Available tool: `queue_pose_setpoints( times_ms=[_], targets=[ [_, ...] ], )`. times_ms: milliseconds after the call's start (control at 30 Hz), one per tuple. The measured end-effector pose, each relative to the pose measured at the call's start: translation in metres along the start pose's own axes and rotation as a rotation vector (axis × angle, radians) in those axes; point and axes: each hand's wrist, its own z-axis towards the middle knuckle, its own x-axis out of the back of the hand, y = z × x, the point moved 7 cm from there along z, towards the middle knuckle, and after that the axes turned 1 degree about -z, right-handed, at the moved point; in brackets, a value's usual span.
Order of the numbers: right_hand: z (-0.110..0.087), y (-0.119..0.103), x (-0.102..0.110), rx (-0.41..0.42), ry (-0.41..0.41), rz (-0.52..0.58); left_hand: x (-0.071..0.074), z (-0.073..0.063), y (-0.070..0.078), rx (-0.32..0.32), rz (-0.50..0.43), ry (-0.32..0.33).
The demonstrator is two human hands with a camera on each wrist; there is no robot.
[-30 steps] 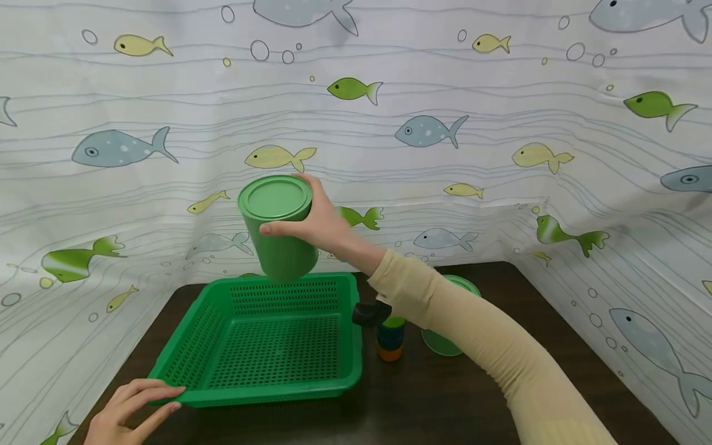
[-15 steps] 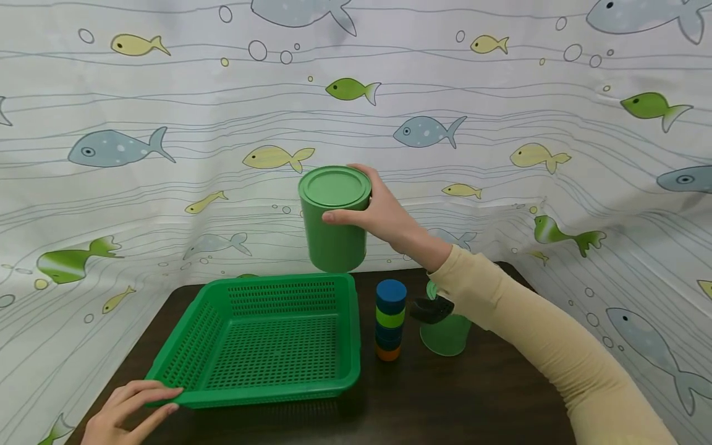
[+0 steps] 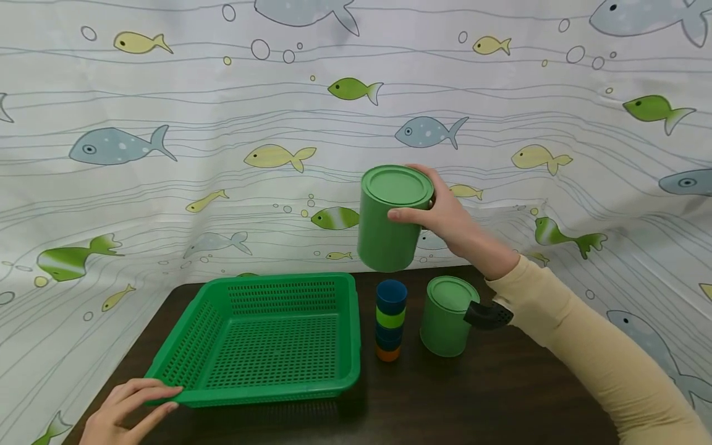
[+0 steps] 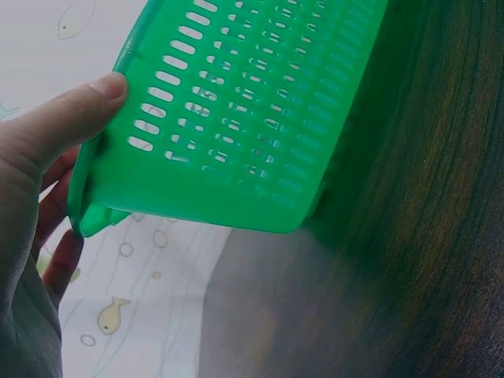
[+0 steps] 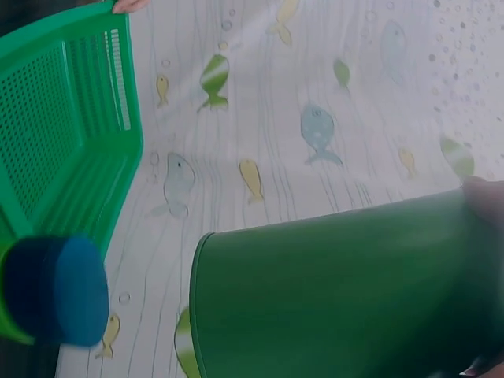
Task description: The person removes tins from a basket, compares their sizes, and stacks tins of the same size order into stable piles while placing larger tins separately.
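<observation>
My right hand grips a green round container near its upper end and holds it in the air. Its recessed disc end faces up; a thin rim edges its lower end in the right wrist view. Below it on the table stands a stack of small round blue, lime and orange pieces. A second green container stands to the right of the stack, disc end up too. My left hand pinches the near left corner of a green plastic basket, thumb against its outer wall.
The basket holds nothing visible and stands on the left of a dark brown table. A white sheet with printed fish rises behind and along both sides. A black wrist camera sits on the right sleeve, in front of the second container's edge.
The right hand has carried the green container rightward from above the basket to above the stack. The stack and second container have come into fuller view. The left hand has not moved noticeably.
</observation>
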Motion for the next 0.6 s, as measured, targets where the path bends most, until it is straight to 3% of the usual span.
queue_pose_setpoints(
  times_ms=[400,600],
  targets=[
    [-0.029,0.011,0.049,0.000,0.067,-0.026,0.001,0.001,0.004,-0.017,-0.021,-0.002],
    [-0.043,0.020,0.080,-0.057,0.118,-0.001,0.001,0.002,0.004,-0.010,-0.005,-0.024]
  ],
)
